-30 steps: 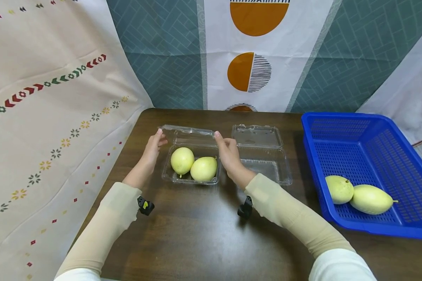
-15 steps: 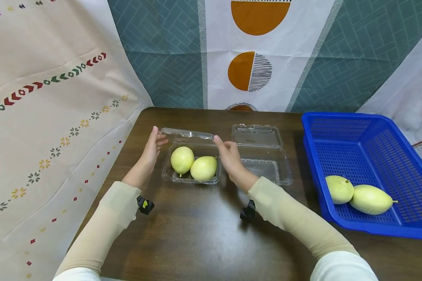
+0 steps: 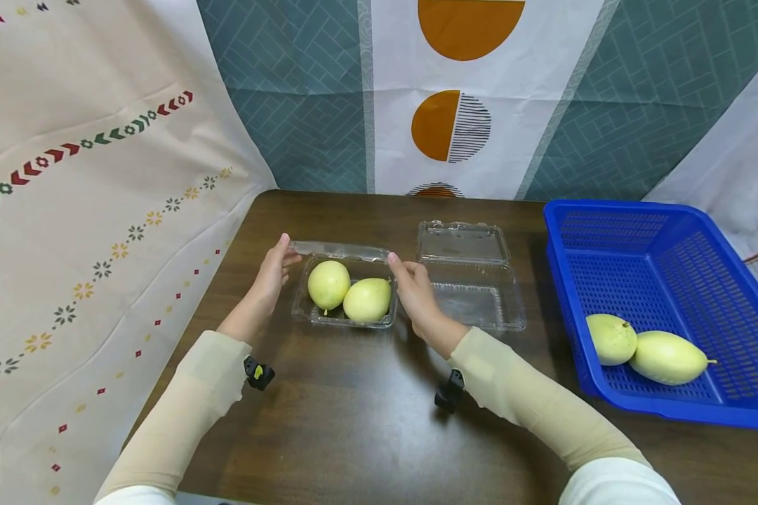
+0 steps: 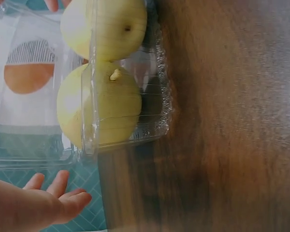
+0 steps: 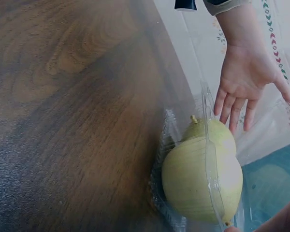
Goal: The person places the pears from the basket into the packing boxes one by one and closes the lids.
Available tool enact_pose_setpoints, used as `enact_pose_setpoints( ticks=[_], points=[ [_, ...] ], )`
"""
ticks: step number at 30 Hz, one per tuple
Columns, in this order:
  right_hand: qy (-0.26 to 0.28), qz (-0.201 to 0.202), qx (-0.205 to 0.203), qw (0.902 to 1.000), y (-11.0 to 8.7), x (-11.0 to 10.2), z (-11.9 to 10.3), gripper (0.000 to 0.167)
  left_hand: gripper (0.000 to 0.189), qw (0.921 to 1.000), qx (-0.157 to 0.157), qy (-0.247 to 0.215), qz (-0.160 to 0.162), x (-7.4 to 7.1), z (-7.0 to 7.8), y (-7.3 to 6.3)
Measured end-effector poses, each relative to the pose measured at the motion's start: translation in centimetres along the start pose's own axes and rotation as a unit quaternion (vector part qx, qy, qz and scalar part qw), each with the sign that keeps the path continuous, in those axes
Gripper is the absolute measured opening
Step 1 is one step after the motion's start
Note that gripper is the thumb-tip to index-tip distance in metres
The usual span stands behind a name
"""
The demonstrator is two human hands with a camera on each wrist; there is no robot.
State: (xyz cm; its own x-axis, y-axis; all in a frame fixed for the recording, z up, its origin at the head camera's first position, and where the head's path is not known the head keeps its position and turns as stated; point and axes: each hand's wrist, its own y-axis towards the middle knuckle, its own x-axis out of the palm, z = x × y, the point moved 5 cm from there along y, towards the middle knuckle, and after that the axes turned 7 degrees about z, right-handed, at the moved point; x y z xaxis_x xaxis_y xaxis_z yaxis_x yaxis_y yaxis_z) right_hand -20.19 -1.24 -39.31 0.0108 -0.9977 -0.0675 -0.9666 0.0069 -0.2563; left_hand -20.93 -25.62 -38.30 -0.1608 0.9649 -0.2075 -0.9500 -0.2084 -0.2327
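Note:
Two pale yellow melons, a rounder one on the left and another on the right, lie in a clear plastic clamshell box. Its raised lid tilts over the back of the box. My left hand is at the lid's left end, fingers extended; the right wrist view shows this hand with palm exposed and fingers straight. At the lid's right corner is my right hand, thumb up against the edge and fingers relaxed, partly hidden behind it.
A second clear box, lid folded back, stands right of the first on the brown table. Further right is a blue plastic basket with two more melons inside. Patterned cloths hang behind and at the left.
The lid has come down and forward towards the melons, with both hands following its ends. My right hand has shifted slightly down and to the right.

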Motion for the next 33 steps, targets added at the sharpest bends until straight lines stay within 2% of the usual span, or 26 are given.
enact_pose_setpoints(
  ticks=[9, 15, 17, 22, 33],
  points=[
    [-0.036, -0.016, 0.017, 0.9991, -0.6, -0.1, 0.3, 0.070, 0.079, 0.9996, -0.020, 0.020, -0.009, -0.1, -0.7, -1.1],
    [-0.030, -0.037, 0.020, 0.9987, -0.8, 0.2, 0.5, 0.050, 0.084, 0.9985, -0.043, 0.019, -0.027, -0.1, -1.2, -1.6],
    [-0.031, -0.044, 0.033, 0.9980, -0.9, 0.2, 0.7, 0.053, 0.085, 0.9981, -0.049, 0.019, -0.031, -0.1, -1.4, -1.7],
    [-0.045, -0.057, 0.075, 0.9945, -1.4, 0.2, 1.3, 0.071, 0.087, 0.9968, -0.062, 0.025, -0.043, -0.1, -1.9, -2.1],
    [-0.062, -0.109, 0.160, 0.9792, -2.5, 0.2, 2.9, 0.085, 0.091, 0.9927, -0.090, 0.047, -0.066, 0.0, -3.5, -3.0]
  ],
)
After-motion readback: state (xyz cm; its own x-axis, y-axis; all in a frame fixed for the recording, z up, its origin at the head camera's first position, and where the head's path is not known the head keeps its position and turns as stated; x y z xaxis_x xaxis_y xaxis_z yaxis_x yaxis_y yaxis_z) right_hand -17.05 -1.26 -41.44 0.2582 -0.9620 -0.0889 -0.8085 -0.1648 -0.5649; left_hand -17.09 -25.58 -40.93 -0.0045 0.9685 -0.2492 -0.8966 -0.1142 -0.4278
